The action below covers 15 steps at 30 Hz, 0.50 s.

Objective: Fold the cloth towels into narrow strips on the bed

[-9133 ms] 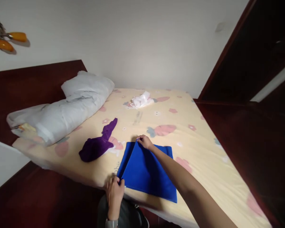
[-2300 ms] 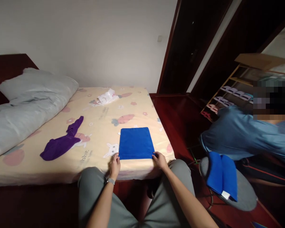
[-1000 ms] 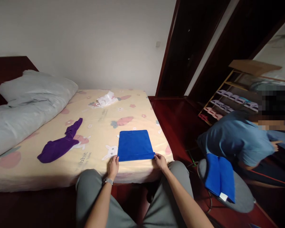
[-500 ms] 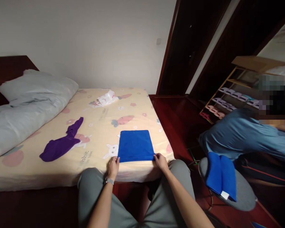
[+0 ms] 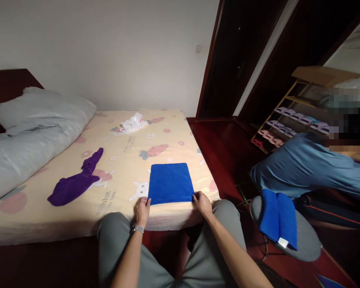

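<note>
A blue cloth (image 5: 171, 182), folded into a flat near-square like a towel, lies on the bed's front edge with a small white tag at its left side. My left hand (image 5: 143, 210) pinches its near left corner between thumb and fingers. At the near right corner, my right hand (image 5: 203, 204) grips the cloth in the same way. Left of it on the bed rests a crumpled purple cloth (image 5: 72, 187). Both hands sit just above my knees.
The patterned bed sheet (image 5: 165, 134) carries a white plastic bag (image 5: 134, 122) and a grey quilt (image 5: 48, 124). On the right, a folded blue cloth (image 5: 278, 220) lies on a grey stool (image 5: 307, 240). Beside it bends a person (image 5: 300, 168), before a shoe rack (image 5: 288, 100).
The view has shifted slightly. Both hands keep their hold on the near corners, and the blue cloth lies practically as before.
</note>
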Each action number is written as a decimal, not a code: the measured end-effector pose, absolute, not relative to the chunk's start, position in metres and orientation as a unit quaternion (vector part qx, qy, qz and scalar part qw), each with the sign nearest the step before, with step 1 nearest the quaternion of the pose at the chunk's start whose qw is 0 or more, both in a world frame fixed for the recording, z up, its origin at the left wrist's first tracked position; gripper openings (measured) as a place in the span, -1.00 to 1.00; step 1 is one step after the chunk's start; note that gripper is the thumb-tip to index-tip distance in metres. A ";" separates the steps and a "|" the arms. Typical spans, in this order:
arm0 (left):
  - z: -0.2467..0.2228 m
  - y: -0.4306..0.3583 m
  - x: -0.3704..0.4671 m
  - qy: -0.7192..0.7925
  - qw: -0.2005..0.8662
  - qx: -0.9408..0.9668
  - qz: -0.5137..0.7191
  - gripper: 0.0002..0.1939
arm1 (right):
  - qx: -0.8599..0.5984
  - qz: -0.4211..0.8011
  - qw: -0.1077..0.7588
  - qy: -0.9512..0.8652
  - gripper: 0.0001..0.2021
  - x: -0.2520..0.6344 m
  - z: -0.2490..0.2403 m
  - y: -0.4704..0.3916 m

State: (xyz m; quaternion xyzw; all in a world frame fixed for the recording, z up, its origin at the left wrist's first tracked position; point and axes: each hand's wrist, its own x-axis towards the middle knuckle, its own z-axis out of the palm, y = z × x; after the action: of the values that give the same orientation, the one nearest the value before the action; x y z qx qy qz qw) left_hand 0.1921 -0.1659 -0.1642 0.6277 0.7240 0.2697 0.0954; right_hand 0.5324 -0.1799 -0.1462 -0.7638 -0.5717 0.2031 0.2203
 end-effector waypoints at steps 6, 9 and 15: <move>-0.156 -0.169 0.196 0.747 0.046 0.638 0.181 -0.59 | -0.788 0.197 0.176 -0.556 -0.65 0.531 -0.140 -0.183; -0.148 -0.173 0.199 0.755 0.017 0.644 0.123 -0.49 | -0.814 0.193 0.119 -0.535 -0.54 0.529 -0.136 -0.185; -0.135 -0.175 0.201 0.779 0.071 0.618 0.072 -0.47 | -0.828 0.186 0.072 -0.524 -0.44 0.528 -0.132 -0.186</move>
State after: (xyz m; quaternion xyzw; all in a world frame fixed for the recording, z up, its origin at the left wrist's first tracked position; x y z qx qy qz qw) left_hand 0.2007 -0.1746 -0.1346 0.6184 0.7792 0.0724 0.0713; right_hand 0.5275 -0.1860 -0.1323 -0.8280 -0.5238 0.1864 0.0724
